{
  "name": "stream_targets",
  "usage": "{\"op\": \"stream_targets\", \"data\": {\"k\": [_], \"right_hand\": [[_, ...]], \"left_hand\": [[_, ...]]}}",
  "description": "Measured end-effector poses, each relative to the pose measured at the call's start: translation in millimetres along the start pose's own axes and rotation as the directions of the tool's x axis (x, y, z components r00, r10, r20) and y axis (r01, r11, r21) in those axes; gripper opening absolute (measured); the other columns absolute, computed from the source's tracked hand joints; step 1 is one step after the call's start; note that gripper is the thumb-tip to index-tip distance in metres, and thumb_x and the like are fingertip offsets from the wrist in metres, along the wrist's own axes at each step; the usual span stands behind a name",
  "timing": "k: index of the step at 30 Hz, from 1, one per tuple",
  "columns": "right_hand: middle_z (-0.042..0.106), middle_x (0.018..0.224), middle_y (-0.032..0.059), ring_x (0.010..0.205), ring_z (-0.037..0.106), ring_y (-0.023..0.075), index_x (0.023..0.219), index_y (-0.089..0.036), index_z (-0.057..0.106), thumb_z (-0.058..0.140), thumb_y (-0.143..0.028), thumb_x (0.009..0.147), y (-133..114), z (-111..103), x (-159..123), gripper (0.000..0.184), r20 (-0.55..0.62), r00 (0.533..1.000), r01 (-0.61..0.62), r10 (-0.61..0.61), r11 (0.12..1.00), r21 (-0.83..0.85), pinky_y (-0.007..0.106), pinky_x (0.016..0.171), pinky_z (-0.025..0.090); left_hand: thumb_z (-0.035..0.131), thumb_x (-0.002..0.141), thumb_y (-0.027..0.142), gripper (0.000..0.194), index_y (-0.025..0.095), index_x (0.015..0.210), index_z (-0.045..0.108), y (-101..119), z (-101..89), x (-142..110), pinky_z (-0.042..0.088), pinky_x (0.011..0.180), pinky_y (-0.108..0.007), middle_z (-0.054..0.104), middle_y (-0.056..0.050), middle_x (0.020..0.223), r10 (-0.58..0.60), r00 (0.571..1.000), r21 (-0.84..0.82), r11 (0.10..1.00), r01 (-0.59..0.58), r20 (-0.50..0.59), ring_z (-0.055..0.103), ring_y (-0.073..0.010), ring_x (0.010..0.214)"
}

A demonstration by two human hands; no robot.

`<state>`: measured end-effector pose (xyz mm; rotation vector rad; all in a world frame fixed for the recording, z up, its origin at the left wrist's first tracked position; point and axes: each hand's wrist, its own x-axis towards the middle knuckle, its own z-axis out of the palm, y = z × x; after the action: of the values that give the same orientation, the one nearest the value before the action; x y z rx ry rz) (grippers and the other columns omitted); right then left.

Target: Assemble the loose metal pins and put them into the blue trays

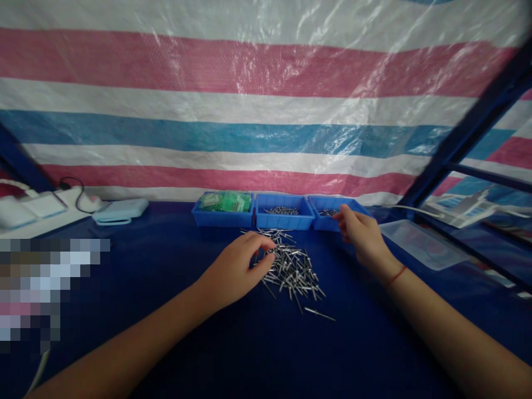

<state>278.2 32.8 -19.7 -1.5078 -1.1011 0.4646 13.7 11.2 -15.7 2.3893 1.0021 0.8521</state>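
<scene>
A pile of silver pop rivets (293, 269) lies on the dark blue table. My left hand (239, 266) is at the pile's left side, fingers curved, with a gap between thumb and index finger; no rivet clearly shows between them. My right hand (361, 233) hovers at the front of the right blue bin (338, 221), which has some rivets inside. Its fingers are bunched together, and whatever they may hold is hidden. More rivets lie in the middle blue bin (286, 221). One loose rivet (320, 314) rests in front of the pile.
The left blue bin (224, 220) contains green and clear packets. A clear plastic lid (424, 244) lies on the right. Toward the left are a light blue power bank (120, 209) and a white power strip (45, 210). Striped sheeting (249, 111) hangs behind the table.
</scene>
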Motion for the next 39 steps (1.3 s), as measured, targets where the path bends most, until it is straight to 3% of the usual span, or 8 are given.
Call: {"op": "stream_targets", "data": {"k": [4, 9, 14, 19, 22, 27, 31, 39], "right_hand": [[0.046, 0.051, -0.001, 0.042, 0.04, 0.0105, 0.062, -0.016, 0.061, 0.05, -0.049, 0.078, -9.1, 7.4, -20.6, 0.038, 0.112, 0.994, 0.011, -0.009, 1.0, -0.013, 0.025, 0.04, 0.028], [0.046, 0.051, -0.002, 0.047, 0.041, 0.0109, 0.062, -0.016, 0.063, 0.052, -0.048, 0.079, -20.5, 20.3, -47.9, 0.038, 0.282, 0.958, 0.082, -0.059, 0.994, -0.072, 0.025, 0.046, 0.03], [0.05, 0.054, -0.0017, 0.054, 0.046, 0.0122, 0.061, -0.016, 0.06, 0.047, -0.04, 0.084, -26.7, 27.3, -62.3, 0.036, 0.369, 0.915, 0.228, -0.161, 0.963, -0.145, 0.026, 0.053, 0.034], [0.05, 0.054, -0.0023, 0.054, 0.047, 0.0118, 0.062, -0.017, 0.059, 0.046, -0.039, 0.086, -27.9, 27.7, -68.9, 0.036, 0.414, 0.889, 0.267, -0.195, 0.956, -0.123, 0.024, 0.053, 0.036], [0.054, 0.06, -0.0011, 0.058, 0.05, 0.0127, 0.068, -0.017, 0.06, 0.045, -0.039, 0.087, -27.4, 26.8, -71.9, 0.033, 0.437, 0.87, 0.29, -0.229, 0.954, -0.078, 0.025, 0.055, 0.038], [0.063, 0.081, 0.0029, 0.071, 0.057, 0.0156, 0.096, -0.019, 0.062, 0.053, -0.034, 0.083, -27.6, 29.6, -81.2, 0.021, 0.496, 0.828, 0.256, -0.262, 0.963, 0.081, 0.027, 0.061, 0.044], [0.063, 0.082, 0.0029, 0.07, 0.057, 0.0143, 0.091, -0.02, 0.064, 0.057, -0.032, 0.082, -32.8, 30.7, -88.5, 0.017, 0.523, 0.795, 0.261, -0.307, 0.952, 0.162, 0.027, 0.06, 0.045], [0.064, 0.078, 0.0015, 0.062, 0.055, 0.0106, 0.084, -0.021, 0.065, 0.059, -0.029, 0.082, -35.0, 29.1, -89.8, 0.011, 0.435, 0.826, 0.285, -0.359, 0.931, 0.227, 0.024, 0.055, 0.043]], "left_hand": [[0.054, 0.084, 0.027, 0.02, 0.018, 0.101, 0.06, 5.6, 3.6, -6.8, 0.041, 0.087, -0.034, 0.06, -0.005, 0.099, 0.158, 0.978, 0.072, 0.983, -0.168, 0.133, 0.053, -0.0189, 0.095], [0.055, 0.085, 0.039, 0.028, 0.025, 0.109, 0.062, 23.6, 18.2, -15.5, 0.039, 0.083, -0.035, 0.058, -0.005, 0.106, 0.313, 0.906, 0.146, 0.92, -0.363, 0.284, 0.051, -0.0215, 0.096], [0.05, 0.089, 0.032, 0.019, 0.025, 0.093, 0.067, 29.4, 36.7, -14.0, 0.038, 0.077, -0.033, 0.06, -0.003, 0.101, 0.374, 0.877, 0.214, 0.87, -0.445, 0.303, 0.052, -0.0199, 0.091], [0.052, 0.089, 0.028, 0.015, 0.02, 0.086, 0.064, 27.0, 36.7, -12.7, 0.038, 0.079, -0.032, 0.061, -0.002, 0.094, 0.316, 0.936, 0.089, 0.939, -0.332, 0.154, 0.053, -0.0176, 0.088], [0.051, 0.089, 0.024, 0.012, 0.018, 0.088, 0.061, 22.9, 31.5, -10.8, 0.041, 0.076, -0.027, 0.06, -0.001, 0.087, 0.117, 0.993, -0.135, 0.984, -0.12, -0.032, 0.054, -0.014, 0.08], [0.047, 0.09, 0.026, 0.014, 0.017, 0.088, 0.059, 12.6, 30.0, -6.4, 0.041, 0.064, -0.024, 0.058, 0.001, 0.075, -0.172, 0.97, -0.32, 0.941, 0.11, -0.173, 0.052, -0.0125, 0.067], [0.046, 0.09, 0.027, 0.017, 0.017, 0.084, 0.058, 11.1, 31.6, -7.2, 0.04, 0.063, -0.024, 0.056, 0.001, 0.073, -0.172, 0.971, -0.343, 0.933, 0.107, -0.166, 0.051, -0.0123, 0.066], [0.048, 0.088, 0.023, 0.014, 0.017, 0.082, 0.058, 16.3, 30.2, -8.5, 0.04, 0.065, -0.024, 0.053, 0.001, 0.073, -0.105, 0.984, -0.323, 0.945, 0.052, -0.147, 0.05, -0.0122, 0.068]]}}
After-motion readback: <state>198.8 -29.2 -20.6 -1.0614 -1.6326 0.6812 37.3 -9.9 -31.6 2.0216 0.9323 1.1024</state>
